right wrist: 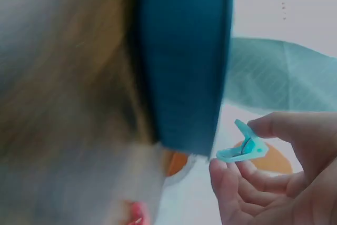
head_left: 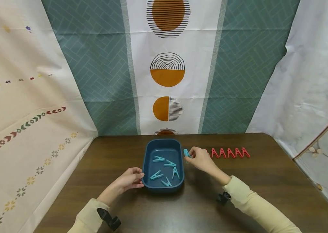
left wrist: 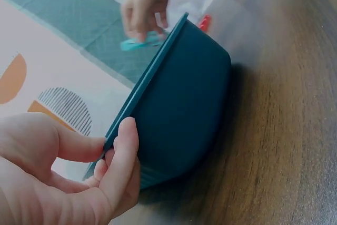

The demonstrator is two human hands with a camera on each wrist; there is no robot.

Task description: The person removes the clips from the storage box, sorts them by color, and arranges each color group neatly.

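Head view shows a dark blue tray [head_left: 149,168] standing on the brown wooden surface [head_left: 239,181], with both hands at its sides. Five light blue clothespins [head_left: 164,170] lie scattered inside the tray. At the tray's near left corner the left hand [head_left: 129,180] grasps the rim; the left wrist view shows this grip plainly, with the thumb [left wrist: 124,151] pressed against the outer wall just under the rim and the index finger curled over the edge from inside. Just off the tray's far right corner, the right hand [head_left: 200,159] pinches a sixth light blue clothespin [head_left: 186,153], held close to the rim and above the surface. In the right wrist view that clothespin [right wrist: 245,147] sits between the thumb and the fingertips [right wrist: 224,169], beside the tray's wall [right wrist: 184,61], without touching it. Beyond the right hand, a row of red clothespins [head_left: 230,152] stands on the surface in a line running to the right, well apart from the tray; the nearest end of the row is partly hidden behind the hand. Both arms wear pale yellow sleeves [head_left: 254,204], and a black strap [head_left: 110,220] shows at each wrist. Patterned cloth [head_left: 168,64] with orange circles and green panels hangs behind the surface.
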